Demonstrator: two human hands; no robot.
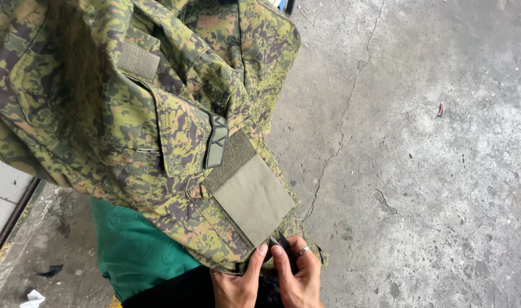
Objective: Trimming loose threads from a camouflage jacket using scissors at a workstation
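Camouflage jacket (129,114), green-brown digital pattern, fills the upper left and centre of the frame, hanging bunched, its lower edge down at bottom centre. Olive hook-and-loop panel (253,197) sits on the jacket just above the hands; a darker fuzzy strip borders its upper left side. Small olive chevron patch (216,148) on a pocket flap, centre frame. Another olive fastener strip (138,60) up at upper left.

Both hands at the bottom centre, side by side, touching. Left hand (236,282): fingers curled, thumb tip pressed to the jacket's lower edge, pinching fabric right under the olive panel. Right hand (299,274): fingers closed in a pinch on a small dark piece (284,246) at the jacket hem, looks like a zipper pull or tab, too small to be sure. Silver ring (304,250) on one finger of the right hand.

Green cloth (135,251) shows under the jacket at lower left; black clothing (175,294) at the bottom edge beside the hands. Cracked grey concrete floor (431,171) takes the right half. Small red scrap (440,109) on the floor, upper right. White crumpled scrap (33,299) at the bottom left corner.
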